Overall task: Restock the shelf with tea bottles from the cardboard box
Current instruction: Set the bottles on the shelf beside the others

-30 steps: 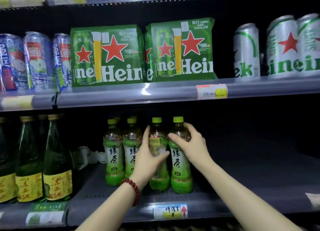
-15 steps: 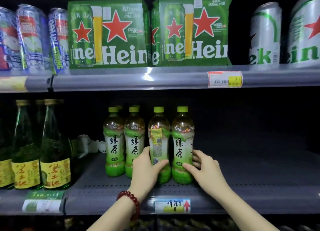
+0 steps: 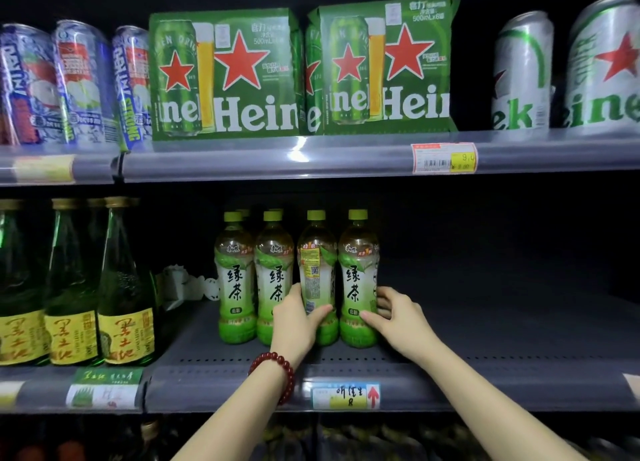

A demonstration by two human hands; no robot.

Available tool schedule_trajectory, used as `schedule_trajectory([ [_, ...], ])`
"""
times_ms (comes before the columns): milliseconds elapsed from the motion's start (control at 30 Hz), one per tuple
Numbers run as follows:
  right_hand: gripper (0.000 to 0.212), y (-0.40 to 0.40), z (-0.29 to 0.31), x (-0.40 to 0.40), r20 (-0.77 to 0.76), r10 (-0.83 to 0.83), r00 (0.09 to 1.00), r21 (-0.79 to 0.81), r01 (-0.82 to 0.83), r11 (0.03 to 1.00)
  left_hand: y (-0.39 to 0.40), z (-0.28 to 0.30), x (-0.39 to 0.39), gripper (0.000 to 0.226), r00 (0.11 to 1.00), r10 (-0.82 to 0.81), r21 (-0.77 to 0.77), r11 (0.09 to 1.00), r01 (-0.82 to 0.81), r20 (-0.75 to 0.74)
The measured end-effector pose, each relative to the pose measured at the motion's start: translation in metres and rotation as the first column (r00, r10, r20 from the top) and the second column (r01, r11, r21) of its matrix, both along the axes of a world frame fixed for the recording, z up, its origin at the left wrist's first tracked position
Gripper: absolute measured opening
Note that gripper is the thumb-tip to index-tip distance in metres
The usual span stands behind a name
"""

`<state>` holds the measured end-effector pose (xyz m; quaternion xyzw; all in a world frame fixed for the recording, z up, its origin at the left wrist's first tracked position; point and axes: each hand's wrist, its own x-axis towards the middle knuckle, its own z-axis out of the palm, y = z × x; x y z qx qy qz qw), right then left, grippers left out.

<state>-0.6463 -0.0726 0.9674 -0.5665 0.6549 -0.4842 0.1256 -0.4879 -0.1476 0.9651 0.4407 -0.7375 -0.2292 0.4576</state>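
Here, the lower shelf (image 3: 485, 343) carries four green tea bottles upright in a front row, with further caps visible behind the two on the left. Above it, the upper shelf (image 3: 346, 156) holds two green beer multipacks (image 3: 225, 80), silver beer cans (image 3: 523, 73) to the right and blue printed cans (image 3: 79, 83) to the left. Dark glass bottles (image 3: 124, 287) with yellow labels stand left of the tea row, apart from it. The left hand (image 3: 294, 322), fingers curled, grips the third tea bottle (image 3: 317, 270) near its base; this bottle's label faces sideways. The right hand (image 3: 398, 317) grips the fourth tea bottle (image 3: 358, 280) low down, thumb in front and fingers behind. A red bead bracelet (image 3: 277, 374) circles the left wrist.
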Motion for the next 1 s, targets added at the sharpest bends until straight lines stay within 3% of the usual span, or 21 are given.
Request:
schedule_trajectory([
  [133,0.048,0.004,0.004,0.004,-0.059,-0.02,0.998,0.021,0.021,1.0,0.01,0.01,-0.004,0.05,0.987,0.052,0.063,0.996,-0.062,0.152],
  [300,0.039,0.008,0.007,0.013,-0.189,-0.129,0.974,0.034,0.137,0.99,0.016,0.023,-0.003,0.041,0.978,0.077,0.127,0.986,-0.103,0.195],
  [367,0.036,0.012,0.006,0.018,-0.184,-0.157,0.97,0.004,0.16,0.987,0.018,0.026,0.0,0.028,0.969,0.105,0.11,0.985,-0.132,0.223],
  [467,0.042,0.022,0.005,0.025,-0.188,-0.183,0.965,-0.012,0.185,0.983,0.026,0.029,0.006,0.033,0.961,0.167,0.041,0.983,-0.18,0.222],
  [567,0.039,0.031,0.003,0.033,-0.231,-0.198,0.953,-0.028,0.197,0.98,0.028,0.026,0.016,0.022,0.962,0.156,0.028,0.986,-0.166,0.226],
  [600,0.037,0.032,0.002,0.039,-0.251,-0.176,0.952,-0.026,0.175,0.984,0.029,0.024,0.023,0.02,0.963,0.142,0.023,0.988,-0.152,0.23],
  [733,0.035,0.033,0.006,0.076,-0.326,-0.008,0.945,0.013,0.013,1.0,0.035,0.017,0.062,0.045,0.946,0.154,-0.03,0.988,-0.152,0.284],
  [1000,0.035,0.001,0.017,0.199,-0.375,0.261,0.89,0.027,-0.271,0.962,0.05,0.021,0.194,0.042,0.812,0.311,-0.129,0.95,-0.285,0.495],
])
